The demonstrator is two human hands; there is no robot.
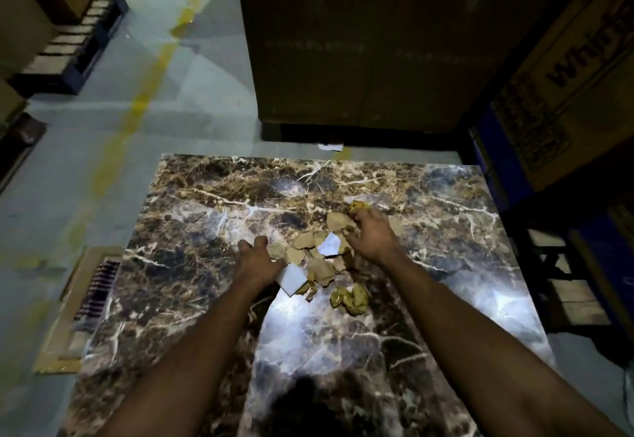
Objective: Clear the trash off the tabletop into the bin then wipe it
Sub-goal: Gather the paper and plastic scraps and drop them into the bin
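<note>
Torn brown cardboard scraps (310, 258) lie heaped at the centre of the frame, on the marble-patterned bench (192, 285). Mixed in we see two white paper pieces (328, 243), one in the middle of the heap and one at its lower left edge, and crumpled yellow wads (350, 296) just below the heap, with another yellow wad at its upper right.

Our left hand (256, 258) rests at the left edge of the heap, fingers stretched forward and fairly straight, the palm over the lower white piece; its grip looks apart, pressing or corralling, not clamping. Our right hand (372, 236) is on the upper right of the heap with fingers curled down into the scraps near the upper yellow wad. Its grip appears to close on cardboard scraps, though the dim light hides the fingertips.

We judge the task barely begun: all the trash we can see is on the bench, gathered into one pile, and nothing has reached a bin. No bin and no wiping cloth show in this view. Binning the scraps and wiping the bench remain.

Beyond the bench, large cardboard boxes (360, 42) fill the upper right of the frame, a wooden pallet (79, 38) sits upper left, and a faded yellow floor line (144, 100) runs diagonally across the grey floor.
</note>
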